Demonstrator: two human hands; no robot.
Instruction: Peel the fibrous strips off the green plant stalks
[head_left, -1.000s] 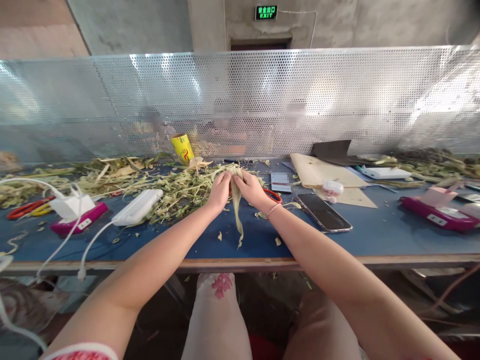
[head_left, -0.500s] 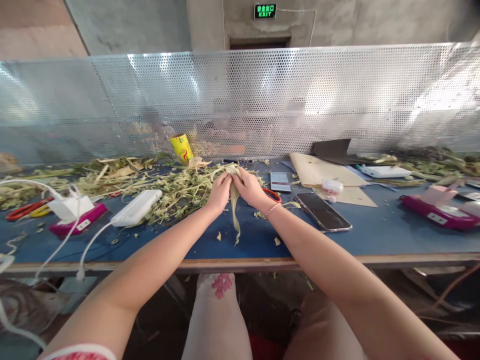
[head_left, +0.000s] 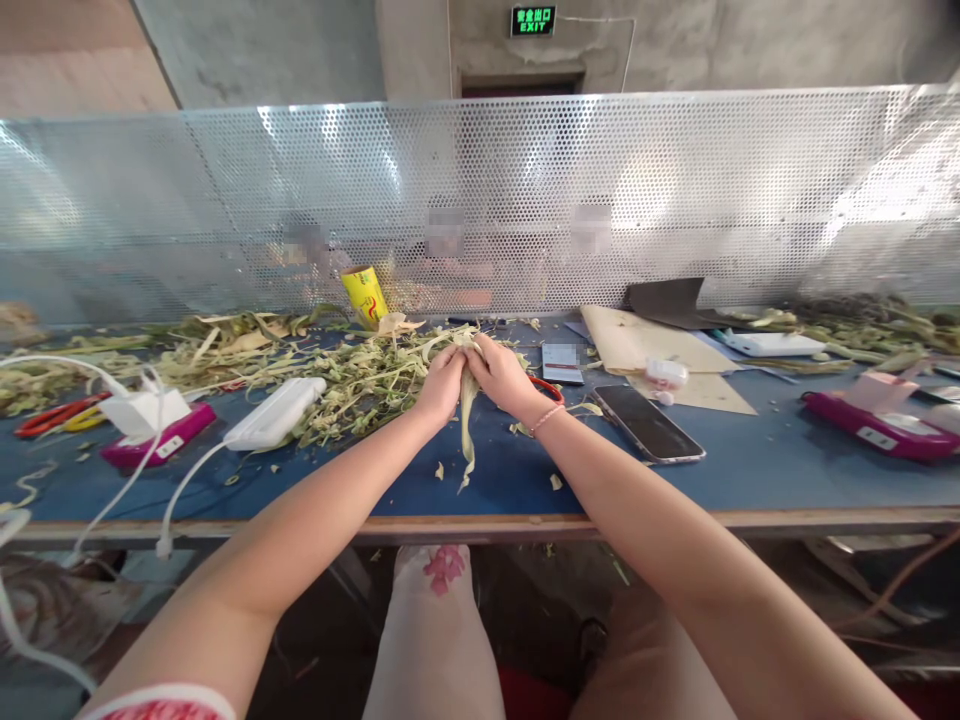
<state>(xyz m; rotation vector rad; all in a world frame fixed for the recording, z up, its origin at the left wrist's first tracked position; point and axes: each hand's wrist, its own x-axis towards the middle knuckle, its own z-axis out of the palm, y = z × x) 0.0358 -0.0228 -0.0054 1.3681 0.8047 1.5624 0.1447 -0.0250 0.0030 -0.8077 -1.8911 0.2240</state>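
In the head view, the loose tip of the leaf (head_left: 466,415) has swung slightly left since the earlier frame. The left hand (head_left: 440,385) and right hand (head_left: 501,380) meet at its far end, the fingers of both clamped together on it. From there its long axis runs toward the person, over the counter (head_left: 517,485), the tip short of the near edge; neither hand is clearly nearer. A pile of scraps (head_left: 360,385) spreads left of and beyond the fingers
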